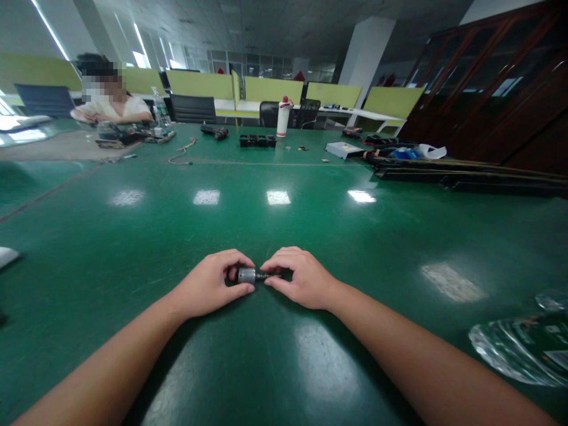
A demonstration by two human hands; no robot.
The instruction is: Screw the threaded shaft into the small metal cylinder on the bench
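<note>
A small silver metal cylinder with a thin, dark, ridged shaft lies on its side, low over the green table or resting on it. Its kind is not clear. The thumb and fingers of my left hand curve around the cylinder end, at the left. From the other side, my right hand has its thumb and fingertips closed about the thin shaft, which points right into that hand. Part of the shaft's far end is hidden by the fingers.
The green table spreads around my hands. At right lies a clear plastic bottle. Farther back are a white bottle, a black tray, a power drill, a grey box and long black bars. A person sits back left.
</note>
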